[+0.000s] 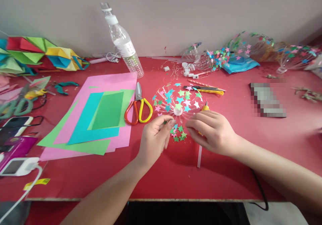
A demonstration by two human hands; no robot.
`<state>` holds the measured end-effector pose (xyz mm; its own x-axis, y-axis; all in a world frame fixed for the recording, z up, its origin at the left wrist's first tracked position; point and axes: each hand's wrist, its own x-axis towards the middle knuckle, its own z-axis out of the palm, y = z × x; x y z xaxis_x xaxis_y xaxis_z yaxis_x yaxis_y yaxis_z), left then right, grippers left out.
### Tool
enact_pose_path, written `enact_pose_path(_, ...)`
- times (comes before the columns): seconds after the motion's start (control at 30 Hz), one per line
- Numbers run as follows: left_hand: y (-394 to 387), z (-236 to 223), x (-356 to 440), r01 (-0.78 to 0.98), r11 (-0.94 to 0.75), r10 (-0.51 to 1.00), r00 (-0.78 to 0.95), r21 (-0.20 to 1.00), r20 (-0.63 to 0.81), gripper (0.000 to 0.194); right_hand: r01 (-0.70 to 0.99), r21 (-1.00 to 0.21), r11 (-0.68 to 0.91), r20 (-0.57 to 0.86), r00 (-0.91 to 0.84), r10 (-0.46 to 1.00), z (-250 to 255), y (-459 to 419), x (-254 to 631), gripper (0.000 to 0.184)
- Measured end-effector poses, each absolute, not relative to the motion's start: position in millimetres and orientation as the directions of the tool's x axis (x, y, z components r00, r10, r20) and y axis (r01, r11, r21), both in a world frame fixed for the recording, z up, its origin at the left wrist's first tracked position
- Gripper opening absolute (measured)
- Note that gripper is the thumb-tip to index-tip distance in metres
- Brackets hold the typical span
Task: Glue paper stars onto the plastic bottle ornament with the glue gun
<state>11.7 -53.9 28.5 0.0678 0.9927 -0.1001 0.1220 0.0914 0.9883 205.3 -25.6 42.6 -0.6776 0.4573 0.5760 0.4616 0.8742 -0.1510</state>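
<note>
My left hand (155, 134) is closed in a pinch, with a small dark green piece of paper showing at its fingertips. My right hand (213, 131) is curled around a yellow hot glue gun (205, 107), mostly hidden by the fingers. The gun's nozzle points away from me, and a clear glue stick (199, 158) sticks out behind. Between and beyond the hands stands a clear plastic piece cut into thin strips (178, 110), fanned out with coloured paper stars stuck on it. A small pile of loose paper stars (178, 133) lies just before it.
Scissors (138, 104) with red and yellow handles lie beside stacked coloured paper sheets (98, 117). A plastic bottle (124, 47) stands at the back. A yellow-black cutter (206, 90) lies beyond the stars. Finished star-covered pieces (218, 57) line the wall; phones (18, 167) lie left.
</note>
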Motion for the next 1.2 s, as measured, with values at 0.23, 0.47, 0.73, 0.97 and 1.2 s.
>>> enact_pose_path(0.23,-54.8,29.4,15.9,0.139,0.11,0.991,0.056,0.984,-0.119,0.021,0.471,-0.147,0.87,0.573,-0.676,0.463,43.0,-26.2,204.6,0.012)
enact_pose_path(0.47,-56.5,26.2,16.8,0.146,0.099,0.991,0.072,0.984,-0.11,0.017,0.518,-0.133,0.845,0.584,-0.648,0.49,40.9,-31.1,202.3,0.013)
enact_pose_path(0.73,-59.5,19.4,18.3,0.239,0.007,0.991,0.129,0.971,-0.039,0.017,0.594,-0.162,0.788,0.575,-0.592,0.564,34.6,-34.6,199.8,0.014)
enact_pose_path(0.97,-62.9,18.8,21.4,0.425,-0.183,0.981,0.137,0.886,0.137,0.015,0.629,-0.155,0.762,0.565,-0.576,0.591,30.3,-34.3,197.4,0.02)
enact_pose_path(1.2,-62.5,17.6,21.1,0.437,-0.201,0.979,0.125,0.877,0.162,0.022,0.643,-0.242,0.727,0.49,-0.565,0.663,30.9,-35.4,196.2,0.019)
